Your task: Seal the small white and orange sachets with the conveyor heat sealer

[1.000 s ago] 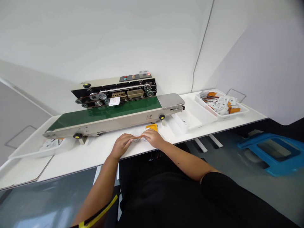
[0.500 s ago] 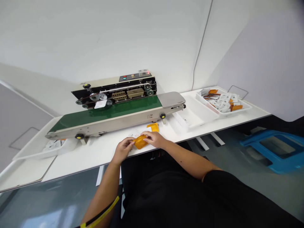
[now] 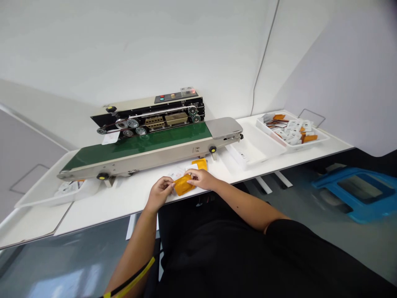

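Note:
Between my two hands is a small orange sachet (image 3: 183,186), held just above the table's front edge. My left hand (image 3: 160,193) pinches its left end, and my right hand (image 3: 202,179) grips its right upper edge. Behind it, another orange sachet (image 3: 199,164) lies on the table beside some white sachets (image 3: 177,171). Beyond them stands a band sealing machine (image 3: 149,114) with a green conveyor belt (image 3: 139,142). A white sachet (image 3: 111,137) hangs from the machine's rollers at the left, over the belt.
A white tray (image 3: 322,140) piled with white and orange sachets stands at the right. Next to it is a second white tray (image 3: 248,162). A white bin (image 3: 34,198) with sachets sits under the belt's left end. A blue plastic stool (image 3: 338,182) stands on the floor at right.
The white sachet in the machine has travelled left along the rollers. My hands keep hold of the orange sachet, which now lies flatter to view.

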The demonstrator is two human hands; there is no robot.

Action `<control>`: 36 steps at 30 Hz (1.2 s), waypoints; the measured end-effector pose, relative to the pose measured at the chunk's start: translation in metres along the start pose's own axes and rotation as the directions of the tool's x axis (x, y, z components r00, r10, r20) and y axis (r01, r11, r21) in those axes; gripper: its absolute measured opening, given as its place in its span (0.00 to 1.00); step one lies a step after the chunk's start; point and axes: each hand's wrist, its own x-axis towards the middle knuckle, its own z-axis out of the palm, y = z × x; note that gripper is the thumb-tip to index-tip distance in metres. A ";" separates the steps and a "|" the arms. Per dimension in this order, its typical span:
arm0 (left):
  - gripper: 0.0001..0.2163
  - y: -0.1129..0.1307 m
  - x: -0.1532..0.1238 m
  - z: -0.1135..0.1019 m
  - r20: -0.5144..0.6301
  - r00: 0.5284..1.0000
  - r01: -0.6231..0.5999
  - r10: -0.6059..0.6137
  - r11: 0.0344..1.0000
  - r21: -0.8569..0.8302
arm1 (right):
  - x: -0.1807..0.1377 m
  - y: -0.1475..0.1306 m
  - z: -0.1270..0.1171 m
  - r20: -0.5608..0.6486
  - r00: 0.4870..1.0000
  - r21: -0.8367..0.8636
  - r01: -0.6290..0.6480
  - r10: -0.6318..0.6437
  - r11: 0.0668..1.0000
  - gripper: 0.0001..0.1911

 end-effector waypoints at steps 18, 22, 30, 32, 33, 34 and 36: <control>0.17 0.006 -0.002 0.001 -0.016 0.998 -0.066 0.065 0.997 -0.029 | 0.030 -0.068 -0.091 -0.157 0.987 0.148 -0.012 0.036 0.989 0.15; 0.15 0.003 -0.001 0.000 -0.023 0.997 -0.078 0.078 0.997 -0.020 | 0.069 -0.086 -0.157 -0.677 0.725 0.257 0.078 0.122 0.963 0.13; 0.14 0.008 -0.002 0.000 -0.027 0.996 -0.086 0.086 0.996 -0.014 | 0.119 -0.070 -0.200 -0.610 0.664 0.506 -0.092 0.432 0.857 0.05; 0.14 0.009 -0.002 0.000 -0.020 0.996 -0.088 0.088 0.996 -0.014 | 0.125 -0.068 -0.197 -0.590 0.658 0.531 -0.119 0.467 0.839 0.05; 0.14 0.009 -0.002 0.000 -0.018 0.996 -0.089 0.089 0.996 -0.012 | 0.128 -0.067 -0.195 -0.583 0.654 0.541 -0.130 0.482 0.831 0.06; 0.13 0.008 -0.002 0.000 -0.014 0.996 -0.090 0.090 0.996 -0.008 | 0.131 -0.067 -0.193 -0.575 0.651 0.550 -0.140 0.495 0.823 0.06; 0.13 0.007 -0.002 0.000 -0.010 0.996 -0.090 0.090 0.996 0.001 | 0.136 -0.068 -0.188 -0.558 0.654 0.558 -0.160 0.511 0.815 0.07</control>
